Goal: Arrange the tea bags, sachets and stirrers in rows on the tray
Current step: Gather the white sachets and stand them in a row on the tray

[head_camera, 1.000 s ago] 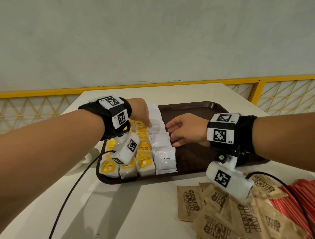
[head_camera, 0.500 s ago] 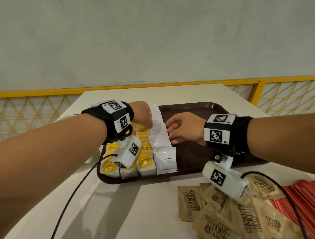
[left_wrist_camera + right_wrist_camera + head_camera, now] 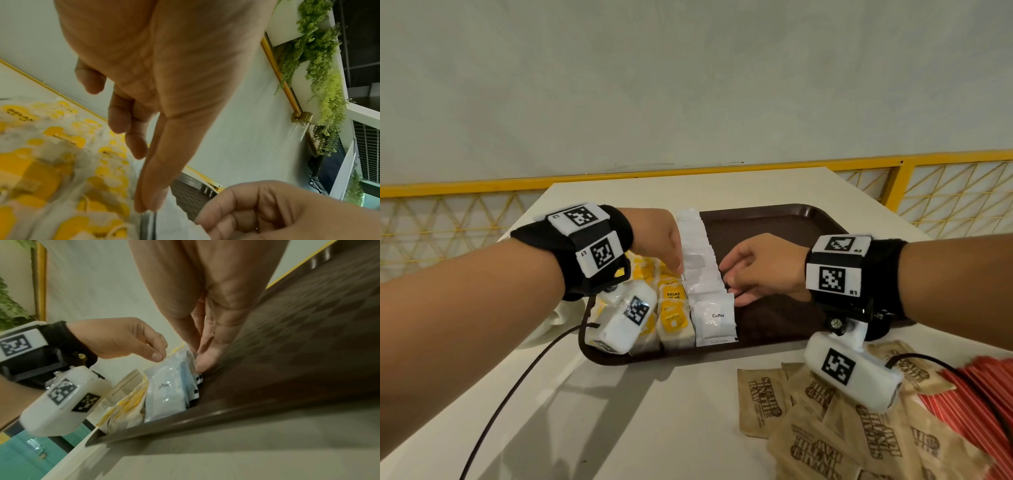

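Observation:
A brown tray (image 3: pixel 774 222) holds rows of yellow-labelled tea bags (image 3: pixel 673 315) on its left and one long row of white coffee sachets (image 3: pixel 700 263) beside them. My left hand (image 3: pixel 676 265) touches the left side of the white row with its thumb, the other fingers relaxed. My right hand (image 3: pixel 727 281) presses straight fingertips against the row's right side. In the right wrist view the fingertips (image 3: pixel 205 360) meet the sachets (image 3: pixel 168 391) on the tray (image 3: pixel 287 353). The left wrist view shows the thumb (image 3: pixel 148 206) beside the tea bags (image 3: pixel 41 162).
Brown sugar sachets (image 3: pixel 808 411) lie in a loose heap on the white table in front of the tray, with red stirrers (image 3: pixel 976 394) at the far right. A white object (image 3: pixel 561 315) sits left of the tray. The tray's right half is bare. A yellow railing runs behind.
Both hands have slid a little toward me along the white sachet row, staying on either side of it.

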A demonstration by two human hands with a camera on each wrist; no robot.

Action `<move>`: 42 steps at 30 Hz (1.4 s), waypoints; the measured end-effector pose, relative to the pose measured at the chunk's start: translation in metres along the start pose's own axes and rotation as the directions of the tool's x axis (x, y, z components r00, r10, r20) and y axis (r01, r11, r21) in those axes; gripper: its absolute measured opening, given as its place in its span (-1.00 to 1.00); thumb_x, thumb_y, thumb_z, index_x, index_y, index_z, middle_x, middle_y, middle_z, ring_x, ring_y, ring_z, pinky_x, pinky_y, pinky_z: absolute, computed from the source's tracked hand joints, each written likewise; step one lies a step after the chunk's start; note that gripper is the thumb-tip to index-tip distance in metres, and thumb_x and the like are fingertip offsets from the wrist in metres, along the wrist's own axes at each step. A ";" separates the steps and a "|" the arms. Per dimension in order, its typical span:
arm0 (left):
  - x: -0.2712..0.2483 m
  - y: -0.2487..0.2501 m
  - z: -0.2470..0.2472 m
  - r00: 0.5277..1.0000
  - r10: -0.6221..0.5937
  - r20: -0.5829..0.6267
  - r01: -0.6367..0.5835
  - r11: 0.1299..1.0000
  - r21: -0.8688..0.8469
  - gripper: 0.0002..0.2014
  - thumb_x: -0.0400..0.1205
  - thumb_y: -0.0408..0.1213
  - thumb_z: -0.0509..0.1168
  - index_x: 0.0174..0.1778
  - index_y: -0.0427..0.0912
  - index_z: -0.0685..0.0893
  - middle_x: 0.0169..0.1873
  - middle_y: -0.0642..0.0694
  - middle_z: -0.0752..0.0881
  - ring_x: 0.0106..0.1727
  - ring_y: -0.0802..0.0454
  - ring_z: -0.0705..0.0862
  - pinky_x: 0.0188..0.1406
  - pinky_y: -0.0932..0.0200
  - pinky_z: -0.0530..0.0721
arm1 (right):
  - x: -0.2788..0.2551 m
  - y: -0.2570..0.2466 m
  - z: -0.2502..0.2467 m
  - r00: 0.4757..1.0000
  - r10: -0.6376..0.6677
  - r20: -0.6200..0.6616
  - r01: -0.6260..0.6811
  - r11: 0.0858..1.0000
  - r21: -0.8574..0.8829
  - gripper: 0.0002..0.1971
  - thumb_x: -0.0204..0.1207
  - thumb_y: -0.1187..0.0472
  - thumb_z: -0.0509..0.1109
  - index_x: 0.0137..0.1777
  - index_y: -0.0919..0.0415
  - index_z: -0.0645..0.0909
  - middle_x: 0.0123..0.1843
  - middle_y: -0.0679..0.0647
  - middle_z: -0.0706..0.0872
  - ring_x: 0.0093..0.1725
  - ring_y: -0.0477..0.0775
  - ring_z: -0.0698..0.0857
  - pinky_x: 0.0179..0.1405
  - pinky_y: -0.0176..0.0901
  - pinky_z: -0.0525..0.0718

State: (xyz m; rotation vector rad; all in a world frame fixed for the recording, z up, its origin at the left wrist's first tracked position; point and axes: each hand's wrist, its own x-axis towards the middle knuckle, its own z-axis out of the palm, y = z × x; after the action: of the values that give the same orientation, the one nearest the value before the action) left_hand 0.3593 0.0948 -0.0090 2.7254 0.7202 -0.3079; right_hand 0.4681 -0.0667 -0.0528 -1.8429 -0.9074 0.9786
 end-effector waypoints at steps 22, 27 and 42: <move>0.010 0.005 0.014 0.997 -0.047 -0.068 0.044 0.998 -0.047 -0.77 0.53 -0.18 0.45 0.00 -0.25 0.80 0.06 -0.10 0.77 0.16 -0.08 0.68 0.24 0.01 0.64 | 0.004 -0.003 0.001 0.999 -0.026 -0.036 0.027 1.000 0.016 -0.77 0.52 0.57 0.33 0.15 0.42 0.60 -0.18 0.18 0.70 -0.29 0.00 0.74 -0.30 -0.29 0.77; 0.012 0.004 0.014 0.995 -0.057 -0.081 0.054 0.998 -0.038 -0.74 0.54 -0.16 0.43 0.02 -0.28 0.79 0.10 -0.13 0.76 0.18 -0.09 0.66 0.21 0.03 0.62 | 0.001 0.000 -0.001 0.999 -0.014 -0.045 0.015 1.000 0.020 -0.79 0.53 0.55 0.34 0.11 0.37 0.60 -0.14 0.21 0.68 -0.24 0.03 0.75 -0.23 -0.22 0.80; -0.012 0.001 0.008 0.993 0.000 -0.115 -0.003 1.000 -0.026 -0.80 0.55 -0.10 0.43 -0.21 -0.18 0.77 -0.45 0.10 0.58 -0.43 0.17 0.47 -0.42 0.32 0.40 | -0.013 0.002 0.002 1.000 0.030 0.002 -0.030 1.000 0.005 -0.83 0.57 0.50 0.30 0.13 0.41 0.61 -0.04 0.30 0.68 -0.20 0.06 0.75 -0.24 -0.18 0.81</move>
State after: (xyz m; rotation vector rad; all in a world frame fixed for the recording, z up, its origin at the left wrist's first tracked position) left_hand 0.3490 0.0857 -0.0128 2.7362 0.7476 -0.1406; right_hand 0.4611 -0.0776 -0.0521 -1.8565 -0.8798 1.0003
